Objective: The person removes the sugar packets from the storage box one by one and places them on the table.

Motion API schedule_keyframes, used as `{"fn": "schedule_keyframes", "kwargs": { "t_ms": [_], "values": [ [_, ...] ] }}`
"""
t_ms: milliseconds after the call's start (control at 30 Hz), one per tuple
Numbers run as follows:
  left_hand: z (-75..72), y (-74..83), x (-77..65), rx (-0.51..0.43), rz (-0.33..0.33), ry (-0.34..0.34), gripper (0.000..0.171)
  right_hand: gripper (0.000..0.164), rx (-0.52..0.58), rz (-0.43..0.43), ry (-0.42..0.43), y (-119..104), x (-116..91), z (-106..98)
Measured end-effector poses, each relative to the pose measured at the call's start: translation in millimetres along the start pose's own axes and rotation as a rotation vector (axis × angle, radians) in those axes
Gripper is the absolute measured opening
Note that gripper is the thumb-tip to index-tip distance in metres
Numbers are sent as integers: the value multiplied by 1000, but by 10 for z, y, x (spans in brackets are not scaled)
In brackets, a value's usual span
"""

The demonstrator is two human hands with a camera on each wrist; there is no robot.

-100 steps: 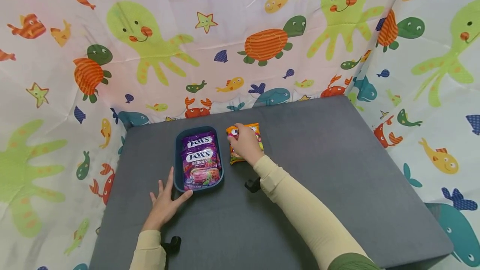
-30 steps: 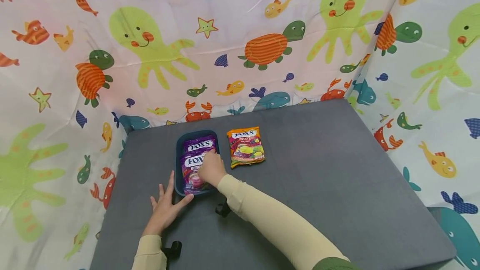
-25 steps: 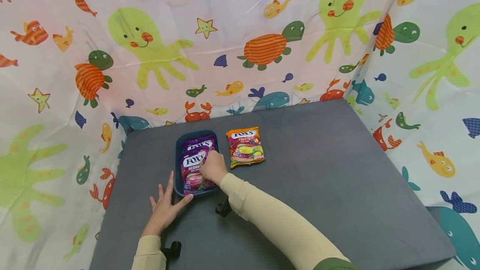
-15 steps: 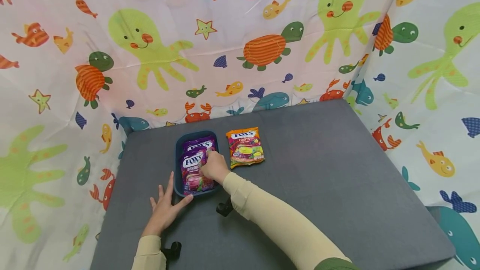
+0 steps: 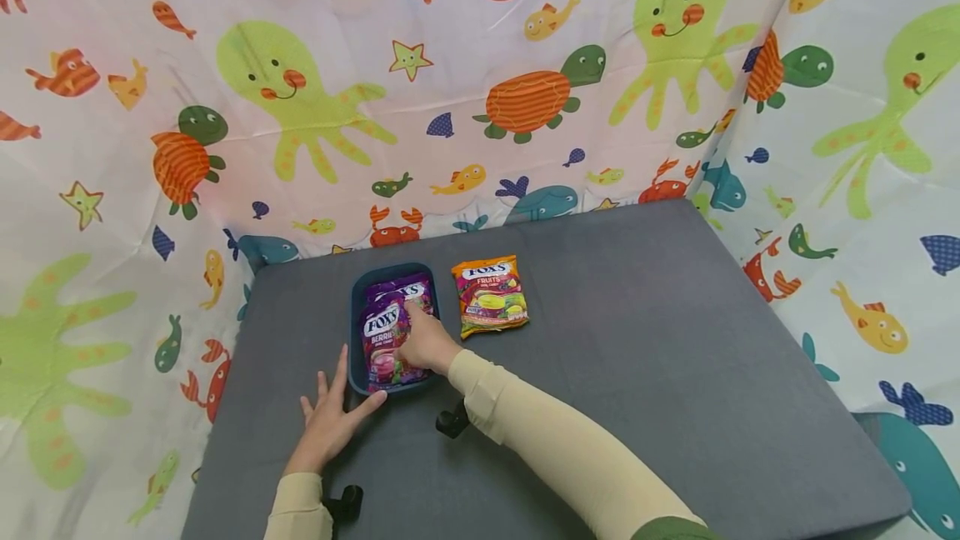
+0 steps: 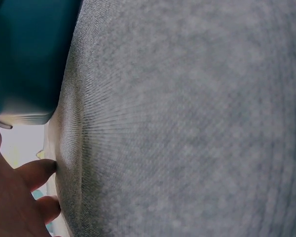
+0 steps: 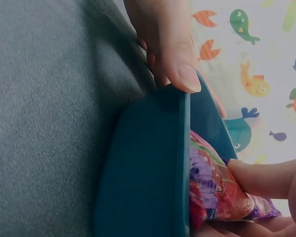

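Observation:
A blue tray (image 5: 356, 357) holds two purple bags of Fox's candy, a rear bag (image 5: 390, 286) partly covered by a front berries bag (image 5: 384, 342). My right hand (image 5: 427, 342) reaches over the tray's right side and pinches the front bag's right edge. In the right wrist view, the thumb (image 7: 256, 175) presses the bag's face, with fingers on the other side. My left hand (image 5: 330, 422) lies at the tray's near left corner, fingers spread. Its thumb touches the rim in the right wrist view.
An orange bag of Fox's fruits candy (image 5: 491, 297) lies on the grey table (image 5: 637, 340), just right of the tray. Behind and beside the table hangs a curtain (image 5: 450, 40) printed with sea animals. A black strap mount (image 5: 452, 421) sticks out from my right wrist.
My right hand has left the orange bag and moved left into the tray, taking hold of the front purple bag. That bag now leans, turned slightly anticlockwise. The left hand stays put.

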State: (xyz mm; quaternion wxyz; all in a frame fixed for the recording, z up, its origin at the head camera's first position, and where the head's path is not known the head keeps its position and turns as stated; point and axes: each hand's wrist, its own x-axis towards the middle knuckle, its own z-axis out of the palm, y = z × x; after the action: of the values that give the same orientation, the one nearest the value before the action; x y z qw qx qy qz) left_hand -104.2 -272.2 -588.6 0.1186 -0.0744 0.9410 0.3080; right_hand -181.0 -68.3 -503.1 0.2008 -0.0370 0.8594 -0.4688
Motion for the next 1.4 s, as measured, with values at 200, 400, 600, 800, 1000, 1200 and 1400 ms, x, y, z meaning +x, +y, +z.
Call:
{"fn": "schedule_keyframes", "kwargs": {
  "t_ms": [200,400,600,800,1000,1200,1400],
  "values": [
    [7,-8,3,-5,-3,-5,98,64,-11,38,13,14,15,3],
    [-3,1,1,-5,-8,-8,99,57,82,45,61,61,89,-37],
    [-6,14,-2,0,-9,-7,99,55,166,52,57,58,117,-131],
    [-6,18,3,4,-18,-8,99,54,240,56,32,65,130,-218],
    [5,18,-6,-8,-27,-7,99,52,357,78,10,68,138,-351],
    [10,7,-11,-20,-19,0,100,48,405,110,5,43,121,-519],
    [5,7,-6,-15,-23,-7,100,48,439,131,6,65,113,-653]
  ]
}}
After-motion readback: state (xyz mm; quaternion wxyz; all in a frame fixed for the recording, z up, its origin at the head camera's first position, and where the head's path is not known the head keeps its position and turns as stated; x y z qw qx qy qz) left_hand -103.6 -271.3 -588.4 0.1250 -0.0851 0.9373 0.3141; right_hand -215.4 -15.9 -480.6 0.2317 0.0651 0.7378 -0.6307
